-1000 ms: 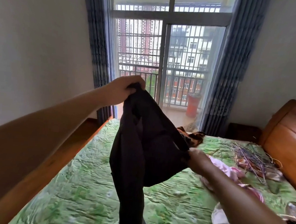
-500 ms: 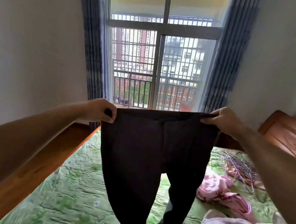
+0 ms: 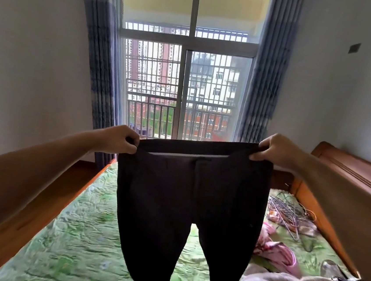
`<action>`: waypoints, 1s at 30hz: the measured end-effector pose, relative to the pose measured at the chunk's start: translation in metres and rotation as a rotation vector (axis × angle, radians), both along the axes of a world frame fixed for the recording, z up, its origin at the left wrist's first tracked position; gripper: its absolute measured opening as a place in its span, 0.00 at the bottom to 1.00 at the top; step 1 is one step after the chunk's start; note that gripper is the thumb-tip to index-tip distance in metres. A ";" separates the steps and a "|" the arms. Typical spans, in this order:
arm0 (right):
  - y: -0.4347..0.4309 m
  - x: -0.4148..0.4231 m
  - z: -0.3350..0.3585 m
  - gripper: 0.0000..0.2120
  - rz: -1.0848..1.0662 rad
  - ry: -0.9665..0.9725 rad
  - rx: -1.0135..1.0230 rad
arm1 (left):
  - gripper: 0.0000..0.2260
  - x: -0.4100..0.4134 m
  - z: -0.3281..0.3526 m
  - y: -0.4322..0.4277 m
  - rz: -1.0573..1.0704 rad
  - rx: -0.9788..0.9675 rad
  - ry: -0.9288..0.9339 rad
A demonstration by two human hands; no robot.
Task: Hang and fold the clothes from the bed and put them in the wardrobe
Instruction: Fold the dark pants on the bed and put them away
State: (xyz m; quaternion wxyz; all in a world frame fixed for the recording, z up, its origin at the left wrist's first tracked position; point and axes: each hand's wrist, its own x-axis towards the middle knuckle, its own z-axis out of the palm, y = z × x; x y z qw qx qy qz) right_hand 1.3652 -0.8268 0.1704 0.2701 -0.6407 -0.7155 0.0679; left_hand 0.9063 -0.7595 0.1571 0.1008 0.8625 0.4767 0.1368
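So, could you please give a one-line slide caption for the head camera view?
Left hand and right hand hold dark trousers up by the waistband over the bed.

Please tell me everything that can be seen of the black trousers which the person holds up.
The black trousers are of plain, dark, matte cloth. They hang upright, spread flat by the waistband. The left hand grips one waistband corner, the right hand the other. A fly seam runs down the middle. Both legs hang apart above the green bed cover, their ends out of view.
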 end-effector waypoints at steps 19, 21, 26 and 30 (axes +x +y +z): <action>0.007 -0.006 -0.007 0.09 -0.149 0.740 0.206 | 0.07 -0.002 0.009 -0.014 0.033 -0.476 -0.901; 0.007 -0.007 -0.013 0.10 -0.155 0.762 0.181 | 0.07 -0.003 0.003 -0.013 0.061 -0.473 -0.840; 0.013 -0.021 0.015 0.12 -0.213 0.931 0.199 | 0.09 -0.002 0.041 -0.002 0.156 -0.253 -0.842; 0.018 -0.047 0.044 0.05 -0.144 1.079 0.184 | 0.08 0.022 0.069 0.000 0.206 -0.199 -0.843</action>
